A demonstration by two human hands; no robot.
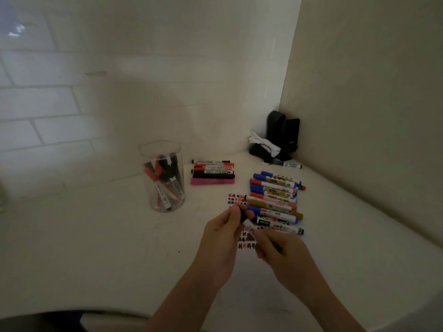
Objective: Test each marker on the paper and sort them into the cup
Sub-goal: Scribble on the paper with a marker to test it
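Note:
Both hands meet over the paper [236, 200], a white sheet covered with red and black test scribbles. My left hand [224, 232] pinches the black cap end of a marker [247, 222]. My right hand [279, 250] grips that marker's white barrel. A clear plastic cup [163, 176] stands to the left with several red and black markers upright in it. A row of blue, red and gold markers [275, 200] lies just right of the paper. A smaller stack of black, red and pink markers [213, 172] lies behind, near the cup.
Everything rests on a white counter [96, 236] set in a corner of tiled wall. Black speakers [284, 133] with a crumpled tissue stand in the back corner, one loose marker [287, 164] in front of them.

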